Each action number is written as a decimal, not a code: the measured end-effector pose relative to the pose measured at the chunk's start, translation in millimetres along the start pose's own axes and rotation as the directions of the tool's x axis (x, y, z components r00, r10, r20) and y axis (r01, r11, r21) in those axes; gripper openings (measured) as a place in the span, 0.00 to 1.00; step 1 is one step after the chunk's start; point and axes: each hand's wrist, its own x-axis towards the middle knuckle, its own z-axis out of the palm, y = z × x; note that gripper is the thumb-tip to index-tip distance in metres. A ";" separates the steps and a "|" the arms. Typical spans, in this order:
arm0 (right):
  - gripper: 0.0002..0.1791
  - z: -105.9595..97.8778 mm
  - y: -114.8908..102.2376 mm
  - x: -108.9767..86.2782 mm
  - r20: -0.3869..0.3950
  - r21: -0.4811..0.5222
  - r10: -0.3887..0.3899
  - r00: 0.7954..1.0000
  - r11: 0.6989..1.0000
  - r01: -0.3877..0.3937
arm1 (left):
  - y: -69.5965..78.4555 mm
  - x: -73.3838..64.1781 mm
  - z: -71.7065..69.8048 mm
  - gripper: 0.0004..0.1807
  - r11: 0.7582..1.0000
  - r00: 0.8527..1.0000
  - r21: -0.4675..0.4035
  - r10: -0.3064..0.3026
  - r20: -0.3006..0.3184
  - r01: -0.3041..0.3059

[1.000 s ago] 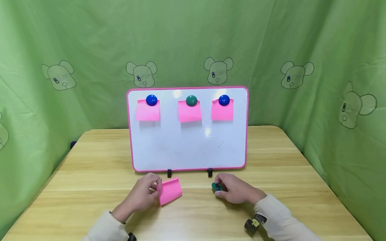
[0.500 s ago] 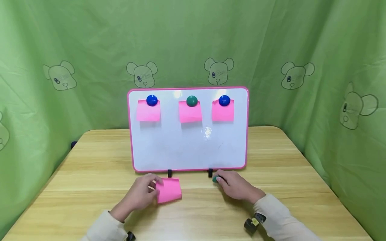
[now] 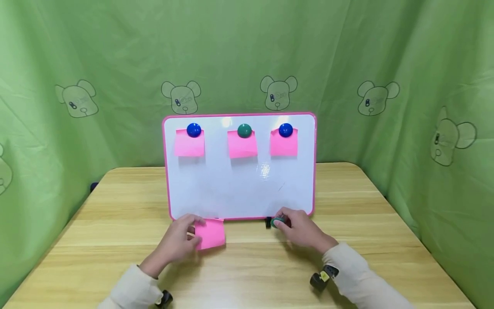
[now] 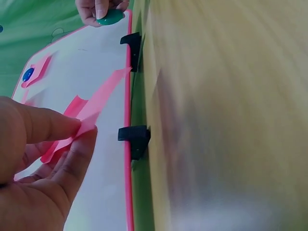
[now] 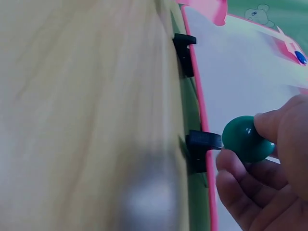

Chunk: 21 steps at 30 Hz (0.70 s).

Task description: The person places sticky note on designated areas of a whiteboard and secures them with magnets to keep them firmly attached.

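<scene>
My left hand pinches the left edge of a pink sticky note between thumb and fingers, just in front of the whiteboard's lower left edge. In the left wrist view the sticky note looks bent, its far end sticking out past the fingertips. A round green magnet is held between the thumb and fingers of my right hand, beside the right black foot. The whiteboard has a pink frame and stands upright. Along its top, three pink notes hang under a blue, a green and a blue magnet.
Two black feet carry the board; the right foot shows in the head view, and the left foot in the left wrist view. The wooden table spreads around the board. A green curtain with bear drawings hangs behind and at both sides.
Both hands have moved forward toward the board's lower edge. The sticky note has shifted slightly left and up with my left hand. The green magnet has turned and risen a little in my right hand.
</scene>
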 end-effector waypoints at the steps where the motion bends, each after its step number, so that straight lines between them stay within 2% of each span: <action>1: 0.02 -0.7 -0.3 1.0 -0.003 0.005 -0.001 1.000 1.000 0.001 | -0.2 0.7 -0.8 0.17 1.000 1.000 0.002 0.007 -0.004 -0.007; 6: 0.02 -4.2 -3.2 6.5 -0.001 0.021 0.019 1.000 1.000 -0.019 | 0.4 3.7 -5.0 0.13 0.999 0.999 -0.001 0.038 -0.016 -0.038; 14: 0.02 -7.9 -6.1 15.5 0.007 0.016 0.022 1.000 1.000 -0.022 | 3.4 8.6 -9.1 0.12 0.999 0.998 -0.004 -0.039 -0.057 0.038; 21: 0.03 -12.9 -13.1 23.5 0.015 0.037 0.038 0.999 0.999 -0.039 | 5.0 12.2 -13.8 0.12 0.999 0.996 0.019 -0.039 -0.081 0.041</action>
